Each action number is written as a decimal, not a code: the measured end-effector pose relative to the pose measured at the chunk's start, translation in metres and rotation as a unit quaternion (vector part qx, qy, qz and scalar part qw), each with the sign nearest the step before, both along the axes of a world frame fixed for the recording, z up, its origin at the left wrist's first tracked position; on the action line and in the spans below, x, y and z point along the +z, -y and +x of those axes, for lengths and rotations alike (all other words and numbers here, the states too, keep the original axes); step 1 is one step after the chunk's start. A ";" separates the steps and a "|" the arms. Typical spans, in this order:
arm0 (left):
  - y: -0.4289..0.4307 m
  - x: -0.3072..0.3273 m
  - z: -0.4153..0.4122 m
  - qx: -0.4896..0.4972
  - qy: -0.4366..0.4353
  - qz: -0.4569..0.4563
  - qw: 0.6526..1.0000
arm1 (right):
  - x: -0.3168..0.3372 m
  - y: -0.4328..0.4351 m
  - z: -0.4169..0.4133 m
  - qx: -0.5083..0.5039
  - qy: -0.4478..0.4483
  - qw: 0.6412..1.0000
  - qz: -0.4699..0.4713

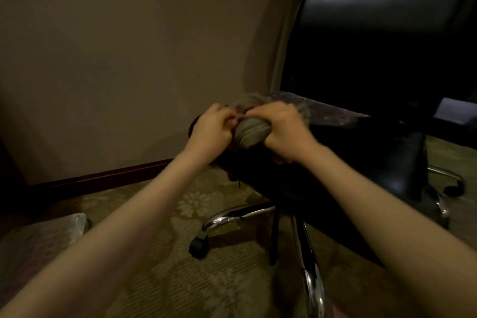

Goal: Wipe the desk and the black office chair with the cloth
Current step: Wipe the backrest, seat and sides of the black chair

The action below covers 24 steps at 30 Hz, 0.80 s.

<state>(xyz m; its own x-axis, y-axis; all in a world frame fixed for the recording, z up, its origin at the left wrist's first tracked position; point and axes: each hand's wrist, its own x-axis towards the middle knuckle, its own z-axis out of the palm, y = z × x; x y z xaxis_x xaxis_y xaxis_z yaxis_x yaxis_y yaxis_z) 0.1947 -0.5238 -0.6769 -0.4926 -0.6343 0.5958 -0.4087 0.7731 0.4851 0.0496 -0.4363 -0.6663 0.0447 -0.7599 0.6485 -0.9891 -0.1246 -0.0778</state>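
**Cloth held crosswise at the chair's left edge**

You are gripping the bunched cloth with both hands. Your left hand is pinching one end and your right hand is curling round the other. The black office chair is extending rightward, nearer your right hand.

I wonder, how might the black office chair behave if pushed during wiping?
The black office chair probably rolls, since its chrome legs end in casters. The patterned carpet likely slows that. Those spread legs suggest it resists tipping.
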 end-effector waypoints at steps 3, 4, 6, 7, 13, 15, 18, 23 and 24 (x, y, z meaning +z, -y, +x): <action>0.001 0.022 -0.039 -0.036 0.072 -0.026 0.996 | 0.022 -0.014 -0.032 -0.056 0.031 0.997 0.040; -0.003 0.019 -0.050 -0.051 0.121 -0.022 0.991 | 0.018 -0.022 -0.039 -0.069 0.051 0.993 0.080; -0.011 0.004 -0.062 -0.065 0.186 -0.005 0.980 | -0.001 -0.034 -0.046 -0.106 0.103 0.979 0.139; -0.013 -0.002 -0.063 -0.063 0.184 0.005 0.981 | -0.010 -0.038 -0.046 -0.122 0.121 0.976 0.135; -0.019 -0.001 -0.053 -0.071 0.193 0.019 0.978 | -0.017 -0.046 -0.037 -0.134 0.115 0.979 0.102; -0.024 -0.003 -0.049 -0.072 0.197 0.024 0.978 | -0.021 -0.052 -0.032 -0.124 0.122 0.979 0.108; -0.032 -0.006 -0.043 -0.086 0.191 0.039 0.977 | -0.028 -0.061 -0.027 -0.109 0.112 0.982 0.110; -0.059 -0.017 -0.030 -0.146 0.259 0.029 0.954 | -0.046 -0.097 -0.019 -0.077 0.036 0.990 0.116; -0.065 -0.021 -0.027 -0.157 0.264 0.036 0.951 | -0.051 -0.106 -0.017 -0.062 0.018 0.992 0.108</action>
<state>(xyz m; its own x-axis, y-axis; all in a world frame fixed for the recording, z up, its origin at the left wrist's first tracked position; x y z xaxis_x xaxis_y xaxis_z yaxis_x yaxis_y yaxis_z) 0.1675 -0.4589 -0.6980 -0.8831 -0.4359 0.1734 -0.3645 0.8702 0.3315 0.0328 -0.3306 -0.7176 -0.0780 -0.8793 0.4698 -0.9918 0.0207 -0.1259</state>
